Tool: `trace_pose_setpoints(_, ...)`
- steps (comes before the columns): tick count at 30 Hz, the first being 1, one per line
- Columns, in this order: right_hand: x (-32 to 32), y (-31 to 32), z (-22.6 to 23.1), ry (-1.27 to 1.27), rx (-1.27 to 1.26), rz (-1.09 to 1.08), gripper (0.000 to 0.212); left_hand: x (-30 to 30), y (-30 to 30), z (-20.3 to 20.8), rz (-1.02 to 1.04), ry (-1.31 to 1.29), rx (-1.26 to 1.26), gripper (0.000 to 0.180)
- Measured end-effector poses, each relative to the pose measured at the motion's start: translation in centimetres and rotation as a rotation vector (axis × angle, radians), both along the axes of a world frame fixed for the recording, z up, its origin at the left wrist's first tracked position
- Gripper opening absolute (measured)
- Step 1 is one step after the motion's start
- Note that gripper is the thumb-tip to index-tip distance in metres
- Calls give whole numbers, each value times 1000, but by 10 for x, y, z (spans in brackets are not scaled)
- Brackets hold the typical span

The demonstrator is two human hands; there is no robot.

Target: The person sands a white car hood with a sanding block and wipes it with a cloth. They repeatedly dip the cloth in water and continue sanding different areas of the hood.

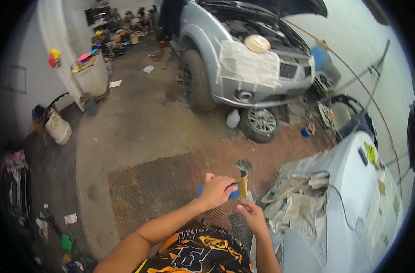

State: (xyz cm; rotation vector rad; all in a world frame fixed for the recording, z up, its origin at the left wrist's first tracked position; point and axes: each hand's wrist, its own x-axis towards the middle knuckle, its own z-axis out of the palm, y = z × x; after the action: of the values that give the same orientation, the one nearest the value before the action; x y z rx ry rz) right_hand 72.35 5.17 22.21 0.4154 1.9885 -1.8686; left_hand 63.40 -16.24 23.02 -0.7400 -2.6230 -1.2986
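Note:
In front of my body my left hand (215, 189) is closed around a blue block (234, 193), whose two ends show past the fingers. A narrow yellowish strip, like sandpaper (243, 187), stands at the block's right end. Its top end looks dark. My right hand (251, 215) is closed in a pinch at the strip's lower end, just below and to the right of the left hand. The fingertips partly hide how the strip meets the block. Both hands are held above the floor.
At right lies a large pale-blue car body panel (341, 182), partly papered over, with a cable across it. Ahead stands a silver car (207, 32), bonnet up, its front masked. A loose wheel (260, 124) and a white jug (233, 119) are by its bumper. Left stands a bucket (59, 127).

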Motion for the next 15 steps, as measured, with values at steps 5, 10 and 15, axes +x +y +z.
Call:
trace_pose_setpoints(5,-47,-46,86,947,765,184,50,-9,-42,10,-124,-63,-40,28)
trace_pose_setpoints(10,-97,-62,90,797,726,591,45,-21,-85,16,-199,-93,-27,29)
trace_pose_setpoints(15,-118,-93,86,409,534,565,30,-26,-127,10,-250,-161,-31,28)
